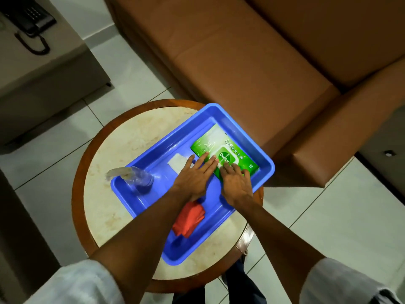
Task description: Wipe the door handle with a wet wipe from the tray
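Observation:
A green pack of wet wipes (pixel 210 144) lies in the far right part of a blue tray (pixel 266 166) on a round table. My left hand (pixel 194 175) lies flat with fingers spread, its fingertips pressing the pack's near left part. My right hand (pixel 235 181) rests on the pack's near edge, its fingertips curled at the white flap label (pixel 226 157). No door handle is in view.
In the tray also lie a white folded cloth (pixel 178 161), a clear spray bottle (pixel 137 175) on its side and a red cloth (pixel 188 218). The round marble-topped table (pixel 122 145) stands by a brown sofa (pixel 252 62). A black telephone (pixel 30 17) sits on a cabinet at far left.

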